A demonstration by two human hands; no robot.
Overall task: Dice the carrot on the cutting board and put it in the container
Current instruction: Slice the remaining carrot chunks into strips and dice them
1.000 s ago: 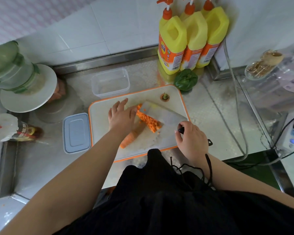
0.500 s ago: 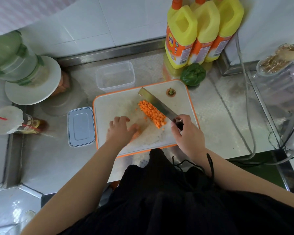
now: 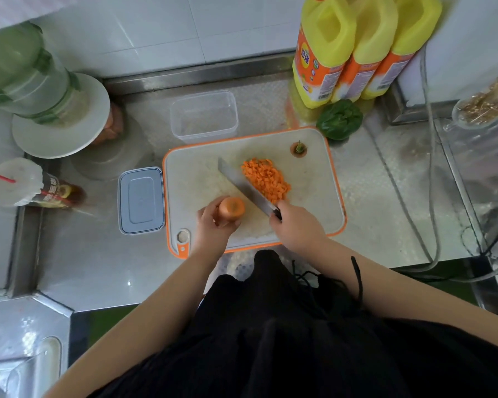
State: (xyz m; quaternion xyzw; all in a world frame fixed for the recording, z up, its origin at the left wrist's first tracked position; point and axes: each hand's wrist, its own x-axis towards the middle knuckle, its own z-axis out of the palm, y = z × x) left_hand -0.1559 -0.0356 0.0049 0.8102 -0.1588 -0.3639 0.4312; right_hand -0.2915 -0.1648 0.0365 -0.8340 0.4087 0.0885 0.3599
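Note:
A pile of diced carrot (image 3: 266, 179) lies on the white, orange-rimmed cutting board (image 3: 314, 196). My left hand (image 3: 213, 225) grips the remaining carrot piece (image 3: 231, 208), lifted with its cut face toward the camera. My right hand (image 3: 296, 225) holds a cleaver (image 3: 243, 186) by the handle, its blade edge-down on the board just left of the diced pile. A carrot top (image 3: 298, 148) sits at the board's far right corner. The clear plastic container (image 3: 204, 116) stands just behind the board.
A grey lid (image 3: 141, 200) lies left of the board. Three yellow bottles (image 3: 357, 50) and a green pepper (image 3: 339, 119) stand at the back right. A green-lidded jar (image 3: 26, 79), a plate (image 3: 61, 133) and a cup (image 3: 20, 182) sit at left. Cables (image 3: 431, 196) run at right.
My left hand has picked up the carrot piece from the board and turned it upright. The cleaver has shifted slightly, staying beside the diced pile.

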